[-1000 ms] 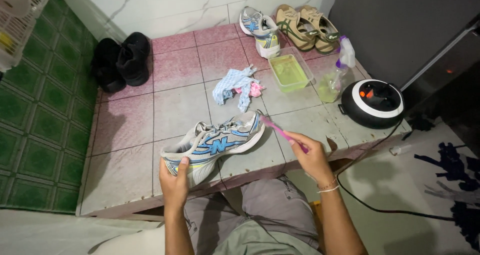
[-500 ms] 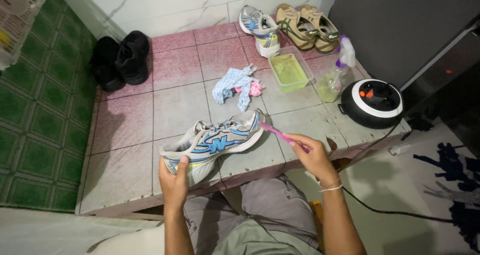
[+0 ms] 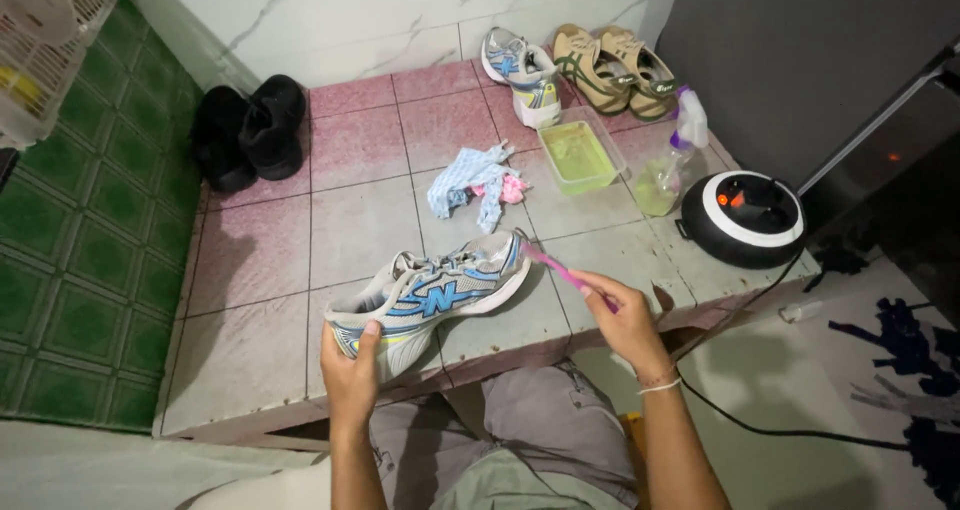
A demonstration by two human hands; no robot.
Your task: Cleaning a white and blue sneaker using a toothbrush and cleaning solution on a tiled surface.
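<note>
I'm holding the sneaker [image 3: 440, 295] on its side at the near edge of the tiled ledge [image 3: 260, 260], my left hand [image 3: 352, 370] clamping its toe end, thumb on top. My right hand [image 3: 625, 320] is pinching a pink toothbrush [image 3: 560, 270], its head touching the heel. Beyond are lying a blue rag [image 3: 470, 180], a green tub [image 3: 578, 152] and a spray bottle [image 3: 672, 160].
</note>
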